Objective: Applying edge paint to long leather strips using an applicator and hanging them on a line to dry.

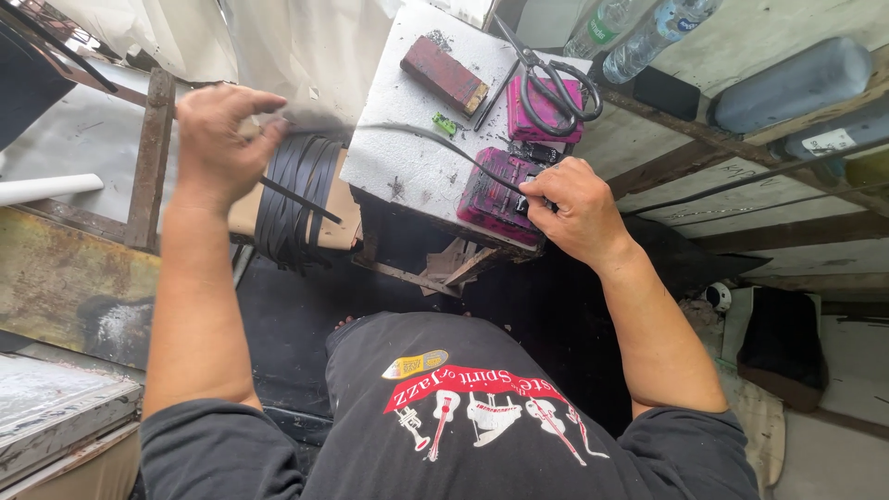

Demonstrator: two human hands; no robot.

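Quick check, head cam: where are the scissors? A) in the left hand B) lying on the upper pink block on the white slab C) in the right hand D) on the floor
B: the scissors lie across the upper pink block on the white slab; the right hand presses the lower pink block, and the left hand holds a black strip.

Black strips (298, 190), magenta blocks (495, 194) (ink-stained), white slab (417, 139).

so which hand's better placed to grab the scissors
Right, likely. The right hand rests on the pink block just below the scissors, while the left hand holds a black strip off to the side.
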